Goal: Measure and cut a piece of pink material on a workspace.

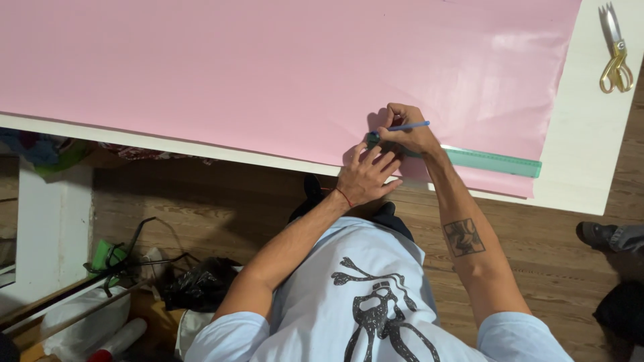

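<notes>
A large pink sheet covers most of the white table. A translucent green ruler lies along the sheet's near edge. My left hand presses flat on the ruler's left end with its fingers spread. My right hand grips a blue pen, tip down on the pink sheet right at the ruler's edge. Both hands are close together near the table's front edge.
Gold-handled scissors lie on the bare table at the far right corner. Below the table is a wooden floor with bags, cables and clutter at the left. Another person's shoe shows at the right.
</notes>
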